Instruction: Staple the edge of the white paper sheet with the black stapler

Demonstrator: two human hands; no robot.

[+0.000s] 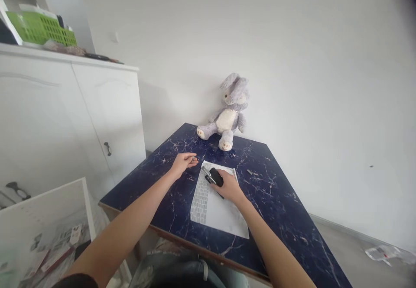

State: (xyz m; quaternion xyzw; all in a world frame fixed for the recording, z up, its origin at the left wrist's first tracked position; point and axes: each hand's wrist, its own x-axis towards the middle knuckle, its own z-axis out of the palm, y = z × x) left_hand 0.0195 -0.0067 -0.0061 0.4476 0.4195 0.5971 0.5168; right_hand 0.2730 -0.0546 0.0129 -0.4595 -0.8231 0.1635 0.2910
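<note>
My right hand (227, 187) is closed round a black stapler (214, 176), its metal arm swung open, over the top of a white sheet of paper (217, 205) lying on the dark blue marbled table (276, 210). My left hand (183, 163) rests on the table to the left of the sheet, its fingertips pinched on a small grey piece (194, 160), too small to name. Another small grey piece (249, 172) lies on the table to the right of the paper.
A grey and white plush rabbit (229, 112) sits at the table's far edge against the white wall. A white cabinet (65, 119) stands to the left with a green basket (40, 28) on top. A white box (42, 231) with papers is at lower left.
</note>
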